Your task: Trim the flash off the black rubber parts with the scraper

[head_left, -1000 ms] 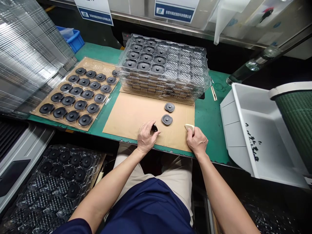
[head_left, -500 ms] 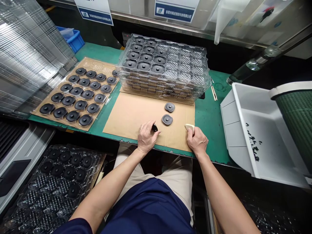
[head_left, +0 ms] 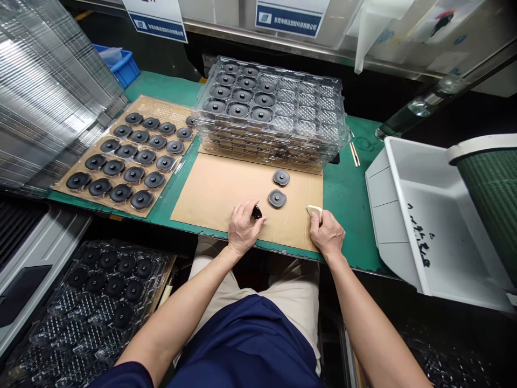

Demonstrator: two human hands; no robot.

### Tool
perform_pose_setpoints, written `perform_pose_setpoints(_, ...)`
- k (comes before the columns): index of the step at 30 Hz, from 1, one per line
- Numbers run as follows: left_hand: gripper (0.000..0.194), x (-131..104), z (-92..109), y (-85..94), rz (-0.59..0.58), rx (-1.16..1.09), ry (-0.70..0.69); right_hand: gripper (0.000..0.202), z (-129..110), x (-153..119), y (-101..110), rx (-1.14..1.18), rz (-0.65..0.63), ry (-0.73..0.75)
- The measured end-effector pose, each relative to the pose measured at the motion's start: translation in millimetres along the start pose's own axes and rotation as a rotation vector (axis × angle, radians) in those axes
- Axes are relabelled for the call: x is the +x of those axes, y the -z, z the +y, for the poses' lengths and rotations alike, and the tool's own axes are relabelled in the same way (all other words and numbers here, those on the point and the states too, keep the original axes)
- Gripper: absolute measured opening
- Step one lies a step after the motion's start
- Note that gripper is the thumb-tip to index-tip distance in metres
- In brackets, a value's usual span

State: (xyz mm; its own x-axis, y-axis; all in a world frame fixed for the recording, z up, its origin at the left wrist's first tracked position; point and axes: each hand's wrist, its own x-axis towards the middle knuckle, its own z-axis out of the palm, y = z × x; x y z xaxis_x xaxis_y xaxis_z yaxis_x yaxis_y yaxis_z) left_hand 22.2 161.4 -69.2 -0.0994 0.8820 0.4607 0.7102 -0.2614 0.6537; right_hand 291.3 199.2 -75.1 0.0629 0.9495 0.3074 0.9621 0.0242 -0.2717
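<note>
Over the cardboard sheet (head_left: 218, 188), my left hand (head_left: 243, 228) is closed on a glossy black part (head_left: 256, 212), held tilted between thumb and fingers and mostly hidden by them. My right hand (head_left: 328, 233) rests at the sheet's right edge, its fingers closed round a cream-coloured flat piece (head_left: 314, 210) that pokes out beyond the thumb; I cannot tell its exact kind. Between and beyond the hands lie two dark grey round caps with a central knob, the nearer cap (head_left: 277, 198) and the farther cap (head_left: 281, 178).
A stack of clear plastic trays (head_left: 278, 143) stands behind the sheet, its top tray partly filled. Left of it lies a tray of similar caps (head_left: 127, 151). A pale bin (head_left: 398, 215) with small black scraps stands right. Tweezers (head_left: 354, 154) lie near the stack.
</note>
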Motion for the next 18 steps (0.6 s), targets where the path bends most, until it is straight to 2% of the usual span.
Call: perform_pose_setpoints(18,0.050,0.0,0.0,0.3,-0.012,0.009,0.000,0.032,-1.3,0.6,1.4,0.004,-0.009,-0.017)
